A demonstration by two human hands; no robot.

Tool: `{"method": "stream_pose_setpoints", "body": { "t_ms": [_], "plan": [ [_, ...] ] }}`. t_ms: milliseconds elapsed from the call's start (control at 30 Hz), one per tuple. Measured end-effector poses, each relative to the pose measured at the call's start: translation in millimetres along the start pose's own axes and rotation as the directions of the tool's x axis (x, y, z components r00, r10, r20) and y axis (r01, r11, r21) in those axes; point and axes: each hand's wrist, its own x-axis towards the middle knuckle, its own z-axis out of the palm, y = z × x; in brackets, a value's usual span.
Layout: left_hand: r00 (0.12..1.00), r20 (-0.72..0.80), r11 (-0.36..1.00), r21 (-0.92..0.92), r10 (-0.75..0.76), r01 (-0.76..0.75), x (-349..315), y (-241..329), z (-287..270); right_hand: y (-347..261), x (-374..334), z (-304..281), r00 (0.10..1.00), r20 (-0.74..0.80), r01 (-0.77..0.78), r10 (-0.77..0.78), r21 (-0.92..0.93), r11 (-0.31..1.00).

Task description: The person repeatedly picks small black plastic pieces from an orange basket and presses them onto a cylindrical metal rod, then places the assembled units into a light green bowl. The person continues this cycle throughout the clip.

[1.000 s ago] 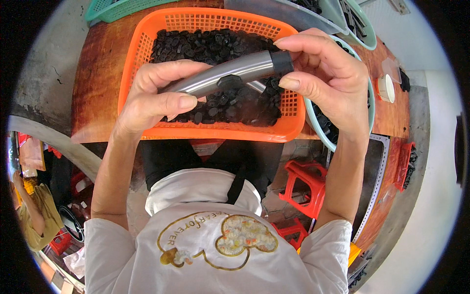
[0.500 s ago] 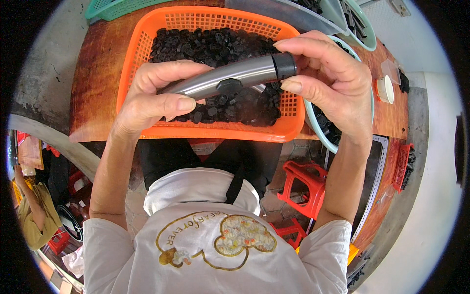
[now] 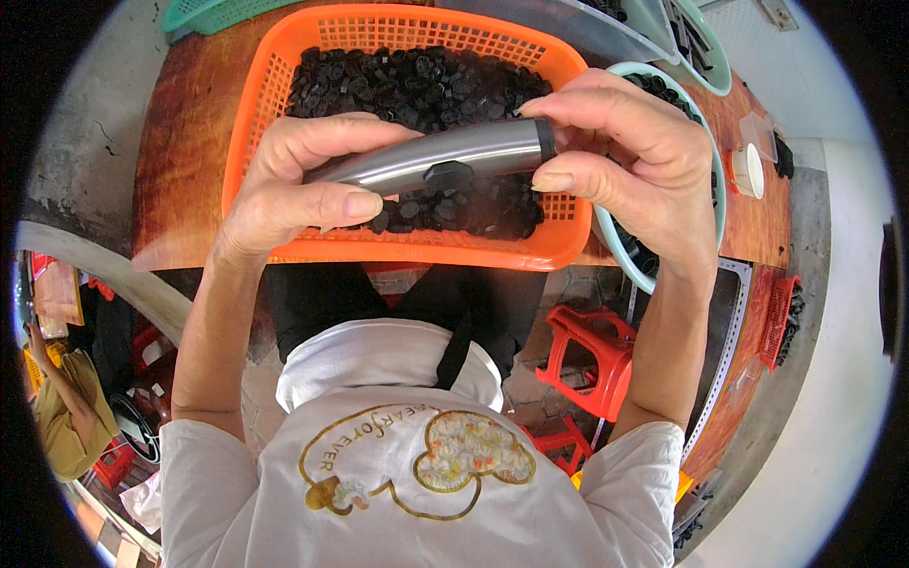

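A curved tube (image 3: 473,149) of brushed grey metal is held level in front of me, above the orange basket. My left hand (image 3: 284,185) is closed round its left end, thumb below and fingers above. A black faceted piece (image 3: 448,175) sits at the lower side of the tube near its middle. At the right end shows a narrow black end cap (image 3: 545,139), which the thumb and fingers of my right hand (image 3: 639,142) pinch. Below the tube, the orange basket (image 3: 407,252) holds many small black plastic parts (image 3: 417,90).
The basket stands on a reddish wooden table (image 3: 180,180). To its right is a pale blue basin (image 3: 614,248) of black parts, with a white cup (image 3: 747,170) beyond. A grey bin (image 3: 568,30) stands behind. Red stools (image 3: 592,355) are below. Another person (image 3: 71,417) is at far left.
The black cap at the tube's right end showed as a wide band before; now only a narrow rim of it shows. My right hand has shifted slightly left and down along the end.
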Motion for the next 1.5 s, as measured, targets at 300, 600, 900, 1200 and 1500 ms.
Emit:
{"method": "stream_pose_setpoints", "body": {
  "t_ms": [300, 600, 900, 1200, 1500],
  "plan": [
    [1.0, 0.002, 0.999, 0.028, 0.03, -0.03, -2, -2, 0, 6, -2, 6, 1.0, 0.005, 0.021, -0.021, -0.046, 0.999],
    [1.0, 0.011, 0.999, -0.039, -0.017, 0.018, 1, -1, 0, 0, -7, 10, 0.983, -0.044, 0.165, -0.178, -0.211, 0.964],
    [0.997, -0.011, 0.974, -0.211, -0.081, 0.077, -1, -1, -4, -5, -16, 21, 0.983, -0.185, -0.026, 0.002, -0.128, 0.991],
    [0.998, -0.039, 0.993, -0.114, -0.039, 0.035, -2, -11, -3, 3, -9, 32, 0.939, -0.185, 0.177, -0.288, -0.459, 0.871],
    [0.994, 0.049, 0.957, -0.268, -0.1, 0.109, 1, -1, -5, 9, -15, 51, 0.941, -0.256, 0.094, -0.223, -0.433, 0.896]
  ]
}}
